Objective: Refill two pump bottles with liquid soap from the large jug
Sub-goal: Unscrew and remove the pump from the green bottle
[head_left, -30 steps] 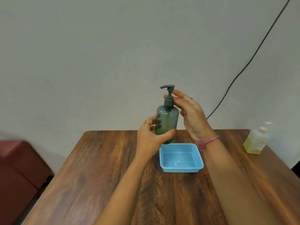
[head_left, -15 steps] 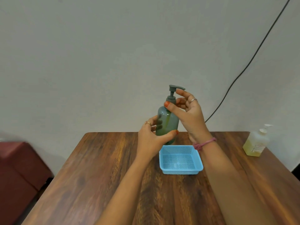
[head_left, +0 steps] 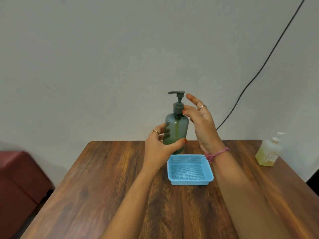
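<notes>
Left hand (head_left: 159, 145) grips green pump bottle (head_left: 176, 130) upright, just beyond blue basket (head_left: 189, 169). Right hand (head_left: 201, 121) fingers spread, fingertips at pump collar (head_left: 178, 108).

Green translucent pump bottle (head_left: 176, 130) upright, pump head on, spout pointing left, held above table. Pale yellow pump bottle (head_left: 268, 151) standing near table's right edge.
</notes>
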Demonstrator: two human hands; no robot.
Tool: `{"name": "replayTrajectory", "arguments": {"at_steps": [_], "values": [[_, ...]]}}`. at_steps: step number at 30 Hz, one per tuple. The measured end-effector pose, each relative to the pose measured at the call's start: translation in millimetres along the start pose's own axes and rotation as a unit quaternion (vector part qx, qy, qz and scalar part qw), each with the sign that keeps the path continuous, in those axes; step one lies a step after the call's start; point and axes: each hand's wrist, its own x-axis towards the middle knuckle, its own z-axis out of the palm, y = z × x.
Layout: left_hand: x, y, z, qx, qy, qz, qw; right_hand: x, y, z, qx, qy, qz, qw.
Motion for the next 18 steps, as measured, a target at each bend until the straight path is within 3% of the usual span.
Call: {"name": "replayTrajectory", "arguments": {"at_steps": [6, 11, 16, 18], "values": [[-1.7, -1.4, 0.1, 0.007, -0.003, 0.001, 1.0, -3.9, -0.1, 3.9, -0.063, 0.044, -0.017, 0.997], [-1.5, -0.9, -1.4, 0.004, 0.001, -0.001, 1.0, -5.6, -2.2, -1.1, 0.012, 0.036, 0.002, 0.999], [-1.6, -0.4, 0.0, 0.006, -0.003, 0.001, 1.0, -4.3, -5.0, 0.6, -0.06, 0.047, -0.022, 0.997], [-1.7, -0.6, 0.2, 0.001, 0.0, 0.001, 1.0, -3.9, -4.2, -1.9, -0.035, 0.041, -0.015, 0.998]]}}
